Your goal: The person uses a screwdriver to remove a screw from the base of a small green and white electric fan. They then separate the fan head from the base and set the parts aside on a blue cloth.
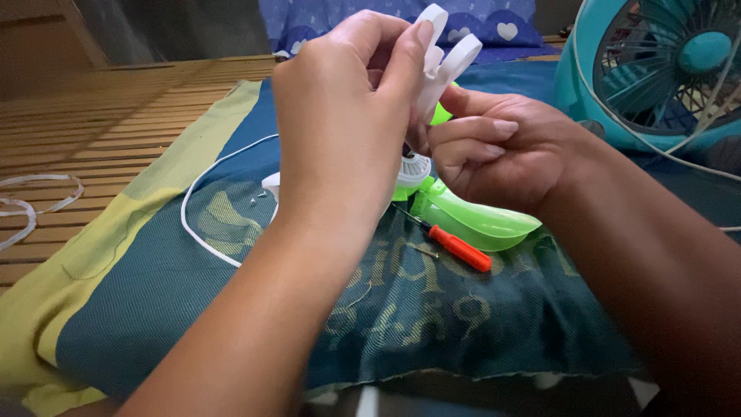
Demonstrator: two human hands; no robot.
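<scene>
Above the blue-green cloth, the left hand pinched the white plastic blades while the right hand gripped the green body (light, probably brittle), best held by its thicker base.

Two bare forearms, no sleeves, short plain nails on fingers

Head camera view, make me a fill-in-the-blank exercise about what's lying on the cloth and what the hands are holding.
1. Both the left hand and the right hand grip a small toy-like gadget whose raised parts are ____ in colour.
2. The small screwdriver on the cloth has an ____ handle.
3. The fan at upper right has a ____ housing.
4. The translucent shell under the right hand is ____.

Missing words: white; orange; turquoise; green
</scene>
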